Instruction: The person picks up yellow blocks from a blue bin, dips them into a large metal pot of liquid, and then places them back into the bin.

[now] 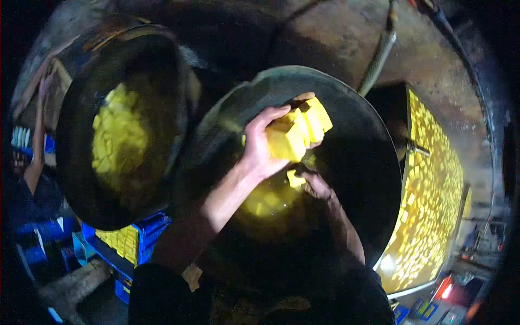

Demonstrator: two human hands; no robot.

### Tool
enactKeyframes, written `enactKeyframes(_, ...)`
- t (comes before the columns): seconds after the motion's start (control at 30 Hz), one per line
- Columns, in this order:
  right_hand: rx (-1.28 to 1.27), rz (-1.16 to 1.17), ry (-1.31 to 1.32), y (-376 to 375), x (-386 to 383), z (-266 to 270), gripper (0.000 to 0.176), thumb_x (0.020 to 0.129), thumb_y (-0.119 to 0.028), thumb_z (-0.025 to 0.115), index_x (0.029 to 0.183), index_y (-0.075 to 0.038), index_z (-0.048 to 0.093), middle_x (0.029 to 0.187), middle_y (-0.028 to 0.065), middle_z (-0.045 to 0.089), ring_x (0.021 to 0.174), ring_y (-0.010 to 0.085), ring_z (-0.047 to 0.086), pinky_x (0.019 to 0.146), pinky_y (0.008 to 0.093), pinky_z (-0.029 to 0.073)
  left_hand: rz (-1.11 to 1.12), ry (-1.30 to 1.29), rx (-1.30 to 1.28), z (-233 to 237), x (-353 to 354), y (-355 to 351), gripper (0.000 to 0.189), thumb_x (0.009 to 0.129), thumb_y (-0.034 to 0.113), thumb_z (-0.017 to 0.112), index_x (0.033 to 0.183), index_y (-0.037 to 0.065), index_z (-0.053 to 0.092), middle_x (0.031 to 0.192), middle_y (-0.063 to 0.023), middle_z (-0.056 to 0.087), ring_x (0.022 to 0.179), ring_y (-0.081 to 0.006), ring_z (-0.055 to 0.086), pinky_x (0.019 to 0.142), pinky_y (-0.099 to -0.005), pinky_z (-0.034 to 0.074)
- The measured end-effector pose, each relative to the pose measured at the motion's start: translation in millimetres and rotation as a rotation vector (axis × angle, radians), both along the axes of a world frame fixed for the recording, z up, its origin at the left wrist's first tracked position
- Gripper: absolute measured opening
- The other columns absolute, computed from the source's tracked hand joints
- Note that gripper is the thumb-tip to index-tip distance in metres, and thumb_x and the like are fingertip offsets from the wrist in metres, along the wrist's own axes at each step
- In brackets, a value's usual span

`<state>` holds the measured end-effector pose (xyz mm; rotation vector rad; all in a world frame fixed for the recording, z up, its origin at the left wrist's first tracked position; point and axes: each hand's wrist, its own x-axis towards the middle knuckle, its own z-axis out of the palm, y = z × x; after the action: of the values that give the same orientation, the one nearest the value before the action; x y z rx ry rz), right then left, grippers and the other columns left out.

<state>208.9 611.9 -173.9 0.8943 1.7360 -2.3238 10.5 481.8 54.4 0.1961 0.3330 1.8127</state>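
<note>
My left hand (pixel 257 143) is closed round several yellow tofu blocks (pixel 290 142) stacked side by side, held up over a large dark wok (pixel 374 157). Just below it, my right hand (pixel 318 185) is closed on a single tofu block (pixel 296 179), near the liquid. More yellow pieces (pixel 262 203) lie in the liquid at the bottom of this wok, partly hidden by my left arm. The fingertips of my left hand are mostly hidden behind the blocks.
A second wok (pixel 173 108) at left holds a heap of yellow pieces (pixel 119 135). Right stands a big vat of floating yellow cubes (pixel 428 200). A blue crate (pixel 149 230) with yellow blocks sits lower left. Another person's arm (pixel 38 135) is raised at far left. A pipe (pixel 379 62) rises behind.
</note>
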Motion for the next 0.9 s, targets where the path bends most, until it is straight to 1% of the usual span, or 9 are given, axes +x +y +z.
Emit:
enactKeyframes(0.03,-0.393,-0.086,0.170,-39.8,-17.7,71.8,0.032,0.080,-0.011,0.060,0.112,-0.007,0.055,0.110,0.0072,0.057,0.099,0.0148,0.054,0.087,0.0286,0.046,0.049,-0.010,0.031,20.0,-0.7,-26.8,0.056,0.078,0.036,0.046,0.124,0.005,0.043,0.109,-0.0152,0.055,0.097,-0.0261,0.054,0.086,-0.0475,0.042)
enactKeyframes(0.1,-0.080,0.077,0.057,-99.5,-42.7,167.2,0.043,0.074,-0.009,0.068,0.113,-0.004,0.052,0.110,0.0071,0.057,0.101,0.0171,0.053,0.088,0.0297,0.045,0.226,-0.031,-0.001,48.4,-1.5,-93.1,0.059,0.076,0.040,0.048,0.124,0.007,0.043,0.110,-0.0141,0.055,0.099,-0.0275,0.053,0.088,-0.0488,0.039)
enactKeyframes(0.17,0.083,0.316,0.305,-147.2,-69.5,199.3,0.043,0.069,-0.003,0.070,0.109,-0.005,0.056,0.104,0.0044,0.057,0.097,0.0151,0.054,0.083,0.0289,0.047,0.306,-0.158,0.249,49.5,-14.8,-161.3,0.056,0.075,0.040,0.049,0.121,0.009,0.044,0.113,-0.0115,0.053,0.104,-0.0292,0.049,0.091,-0.0476,0.035)
enactKeyframes(0.47,0.099,0.729,0.564,-407.5,-170.1,304.8,0.064,0.061,-0.004,0.077,0.117,-0.001,0.047,0.108,0.0090,0.058,0.098,0.0143,0.055,0.087,0.0290,0.044,1.241,-0.037,-0.120,15.1,-28.4,-466.4,0.058,0.078,0.045,0.046,0.122,0.007,0.041,0.114,-0.0145,0.049,0.106,-0.0277,0.048,0.090,-0.0473,0.039)
enactKeyframes(0.53,0.255,0.877,0.577,-460.9,-188.7,298.0,0.064,0.059,-0.007,0.078,0.115,-0.001,0.048,0.107,0.0104,0.058,0.097,0.0153,0.056,0.087,0.0289,0.043,1.286,0.019,-0.392,-44.1,-34.4,-517.5,0.050,0.081,0.030,0.041,0.123,0.004,0.042,0.108,-0.0131,0.053,0.092,-0.0251,0.055,0.080,-0.0384,0.047)
enactKeyframes(0.6,0.567,0.995,0.678,-509.9,-204.5,281.6,0.063,0.057,-0.014,0.078,0.112,-0.001,0.050,0.101,0.0141,0.060,0.098,0.0192,0.057,0.089,0.0300,0.041,1.271,-0.092,-0.273,-64.1,-25.4,-546.1,0.044,0.083,0.028,0.041,0.120,0.003,0.044,0.105,-0.0126,0.053,0.090,-0.0237,0.056,0.077,-0.0364,0.048)
enactKeyframes(0.73,0.885,1.014,0.523,-580.1,-230.4,226.2,0.075,0.059,-0.033,0.080,0.118,-0.004,0.045,0.121,0.0223,0.044,0.120,0.0309,0.038,0.099,0.0397,0.030,1.078,-0.388,-0.018,-126.3,-4.3,-568.5,0.039,0.089,0.033,0.041,0.113,0.002,0.046,0.102,-0.0115,0.054,0.089,-0.0214,0.056,0.074,-0.0343,0.049)
enactKeyframes(0.8,1.000,1.071,0.601,-599.0,-238.4,191.7,0.085,0.059,-0.044,0.078,0.124,-0.004,0.040,0.128,0.0251,0.035,0.124,0.0368,0.027,0.102,0.0426,0.025,1.085,-0.313,-0.204,-157.8,8.6,-581.9,0.040,0.090,0.034,0.042,0.113,0.002,0.045,0.102,-0.0116,0.053,0.090,-0.0211,0.056,0.075,-0.0341,0.049)
enactKeyframes(0.9,0.433,1.237,0.220,-600.6,-234.7,106.7,0.083,0.065,-0.046,0.073,0.127,-0.005,0.037,0.126,0.0227,0.039,0.121,0.0347,0.035,0.101,0.0416,0.029,1.118,-0.351,-0.404,-201.4,9.5,-588.3,0.039,0.091,0.034,0.042,0.116,0.003,0.042,0.102,-0.0118,0.052,0.094,-0.0200,0.054,0.076,-0.0330,0.049)
